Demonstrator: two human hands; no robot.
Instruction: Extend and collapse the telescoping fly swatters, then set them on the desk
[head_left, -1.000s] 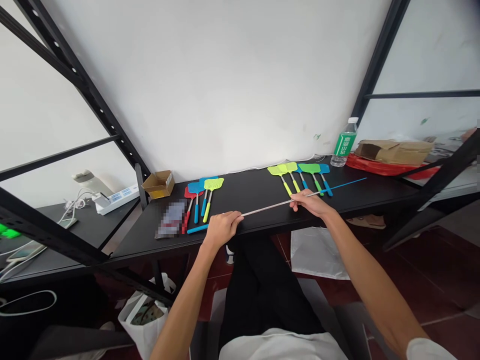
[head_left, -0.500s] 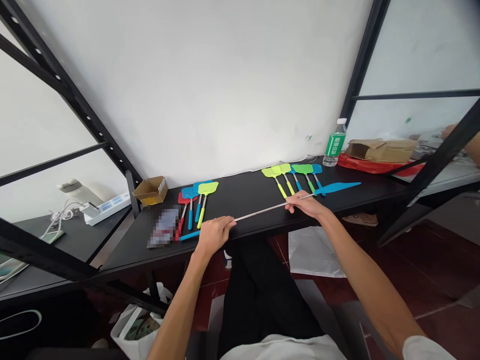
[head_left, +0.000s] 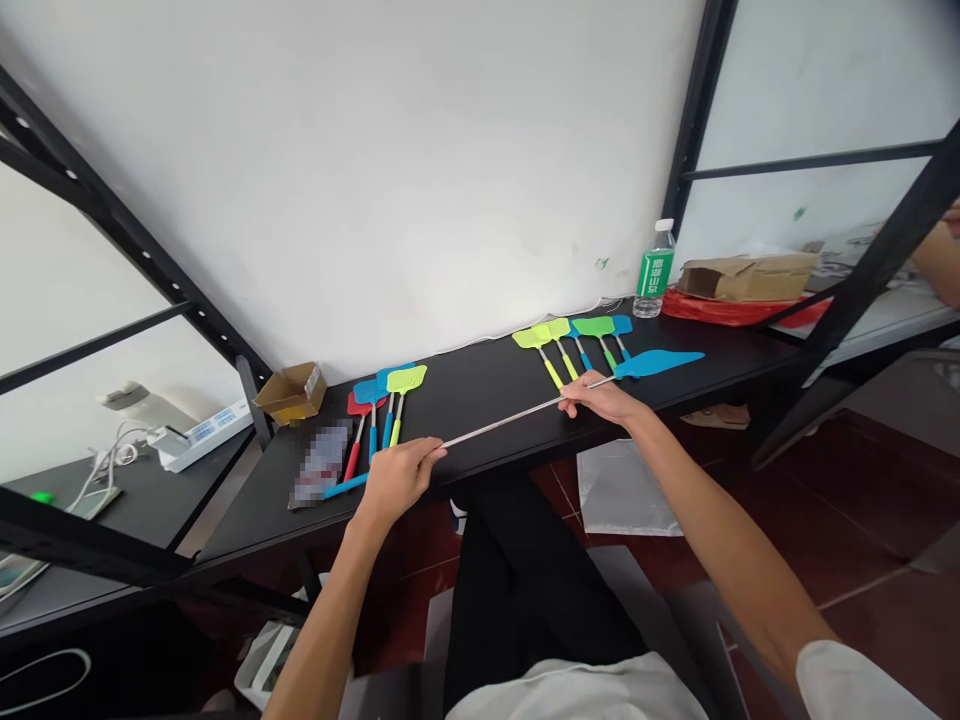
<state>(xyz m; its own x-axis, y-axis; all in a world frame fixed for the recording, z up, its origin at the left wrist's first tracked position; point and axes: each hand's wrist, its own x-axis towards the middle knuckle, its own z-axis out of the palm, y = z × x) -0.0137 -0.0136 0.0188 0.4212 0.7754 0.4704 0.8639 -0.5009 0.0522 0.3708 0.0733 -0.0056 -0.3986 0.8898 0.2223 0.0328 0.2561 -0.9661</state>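
Both my hands hold one long blue fly swatter (head_left: 658, 362) with an extended metal shaft, level above the front of the black shelf. My left hand (head_left: 401, 472) is closed near the handle end; the blue grip sticks out to its left. My right hand (head_left: 596, 399) pinches the shaft close to the blue paddle, which points right. Beyond my left hand lie several short swatters, among them a red one (head_left: 354, 447) and a yellow-green one (head_left: 406, 381). Past my right hand rests another row, including a green swatter (head_left: 596, 328) and a yellow one (head_left: 528, 341).
A small cardboard box (head_left: 292, 394) and a blurred packet (head_left: 321, 462) sit at the left. A water bottle (head_left: 655, 272) stands at the back right beside a torn carton (head_left: 750, 278) on red plastic. Black metal uprights frame the shelf. A power strip (head_left: 206, 436) lies further left.
The swatter's paddle has turned from edge-on to showing its broad face. My left hand has shifted left and more shaft shows between the hands. The camera view has swung slightly right.
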